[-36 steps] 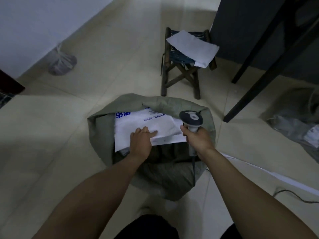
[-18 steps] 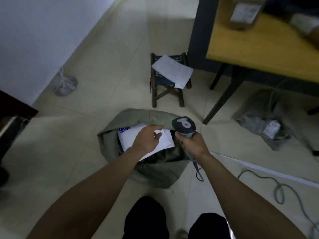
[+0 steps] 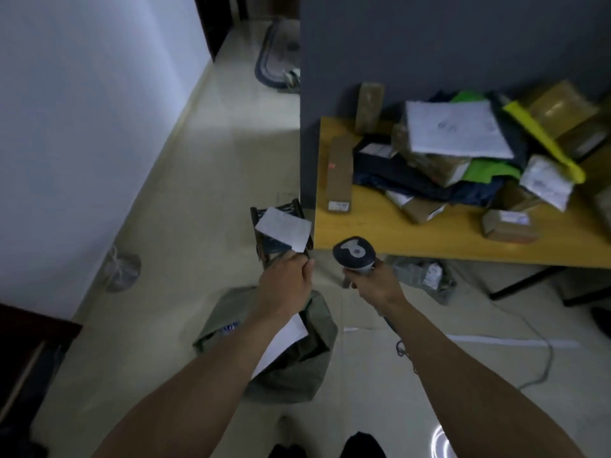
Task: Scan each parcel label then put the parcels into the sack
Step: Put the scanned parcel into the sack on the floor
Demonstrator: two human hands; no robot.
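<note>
The left hand (image 3: 287,287), loosely curled and apparently empty, has lifted off the white mailer (image 3: 288,338), which now lies in the green sack (image 3: 312,368) below. That parcel looks done. The right hand (image 3: 375,287) grips the barcode scanner (image 3: 354,253). The view has risen to the parcel heap (image 3: 458,137) on the yellow table (image 3: 380,234). A folding stool (image 3: 264,249) stands beside the sack, and the scanner cable (image 3: 547,358) trails across the floor.

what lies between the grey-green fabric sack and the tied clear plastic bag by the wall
Only bare pale floor tiles, as the head view shows.
</note>
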